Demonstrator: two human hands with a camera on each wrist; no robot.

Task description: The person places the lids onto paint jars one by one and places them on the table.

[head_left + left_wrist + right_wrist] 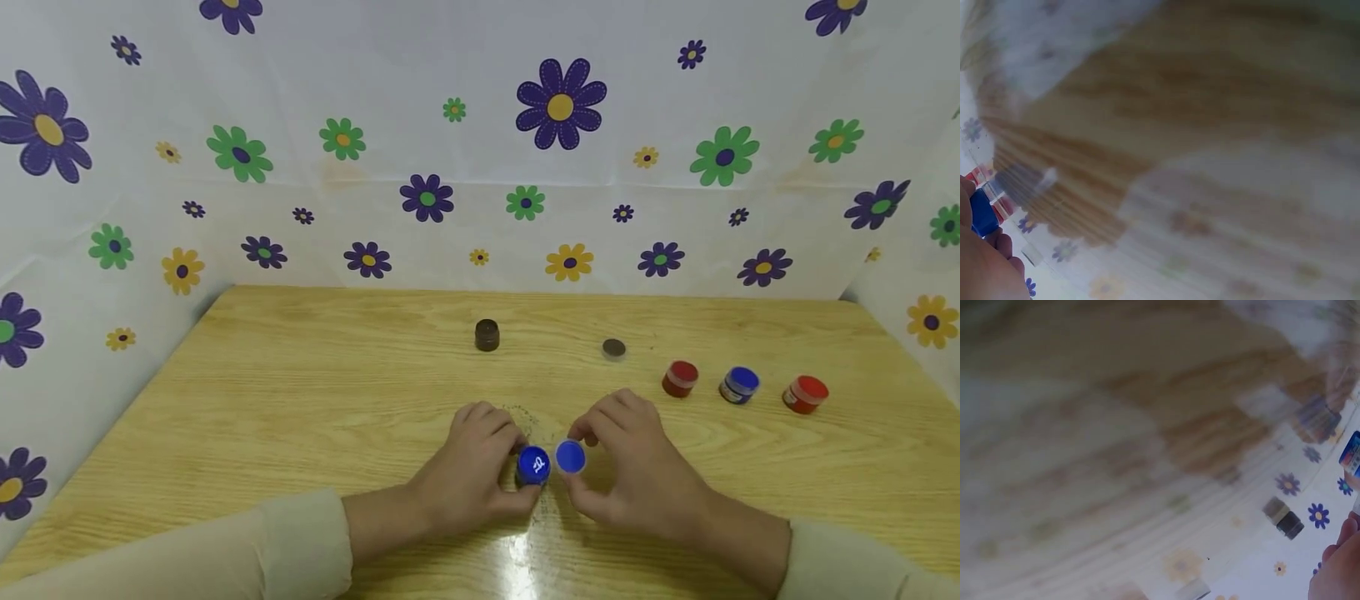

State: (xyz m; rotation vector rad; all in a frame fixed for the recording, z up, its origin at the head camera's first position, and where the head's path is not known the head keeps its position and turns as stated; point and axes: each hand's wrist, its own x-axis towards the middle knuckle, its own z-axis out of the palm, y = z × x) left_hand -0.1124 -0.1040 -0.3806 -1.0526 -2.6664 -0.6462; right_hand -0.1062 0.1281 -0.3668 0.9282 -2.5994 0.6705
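Before me, the left hand [474, 467] pinches a glossy cylindrical jar [533, 467], axis upright, mouth up; the right hand [637, 473] pinches a round blue lid [571, 457].

Five small paint jars in all: two blue, being one open blue jar [533, 466] and one lidded blue jar [739, 385]; two red, one dark red jar [680, 379] and one bright red jar [806, 394]; and one dark jar [487, 335], perhaps black or brown. Two loose lids: one blue lid [571, 457], one dark lid [613, 348]. Two hands, one left hand [477, 467], one right hand [633, 471]; two sleeves [303, 542]; one wooden table [337, 375].
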